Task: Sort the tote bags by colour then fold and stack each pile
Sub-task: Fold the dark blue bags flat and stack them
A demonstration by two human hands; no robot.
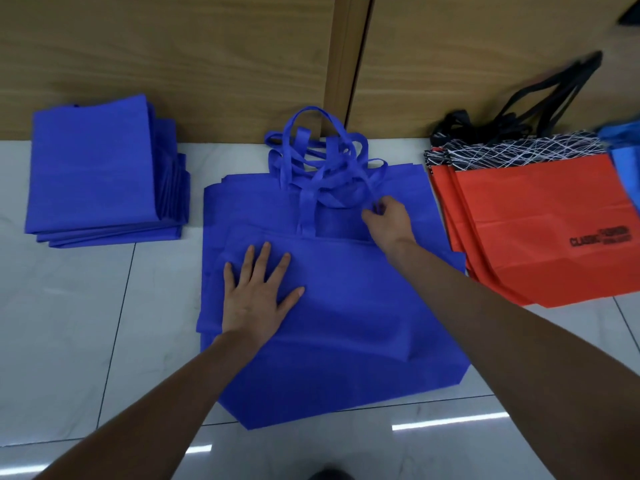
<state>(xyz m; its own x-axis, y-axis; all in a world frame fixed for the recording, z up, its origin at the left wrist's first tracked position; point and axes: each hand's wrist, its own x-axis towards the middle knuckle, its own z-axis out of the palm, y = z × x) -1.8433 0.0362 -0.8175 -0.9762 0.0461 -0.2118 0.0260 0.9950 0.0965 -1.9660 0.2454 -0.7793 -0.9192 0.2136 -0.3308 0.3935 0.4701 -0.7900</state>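
Note:
A pile of unfolded blue tote bags (pixel 346 375) lies flat on the floor in the middle, handles (pixel 311 157) tangled at the far end. The top blue bag (pixel 346 306) is partly folded. My left hand (pixel 258 296) presses flat on its left part, fingers spread. My right hand (pixel 386 220) pinches a blue handle strap near the bag's mouth. A stack of folded blue bags (pixel 93 174) sits at the left. At the right lies a pile of orange bags (pixel 540 230) with black-and-white patterned tops and black handles.
A wooden wall panel (pixel 207 57) runs along the far side, close behind the bags. The floor is glossy white tile (pixel 69 341). A lighter blue item (pixel 623 157) shows at the right edge over the orange pile.

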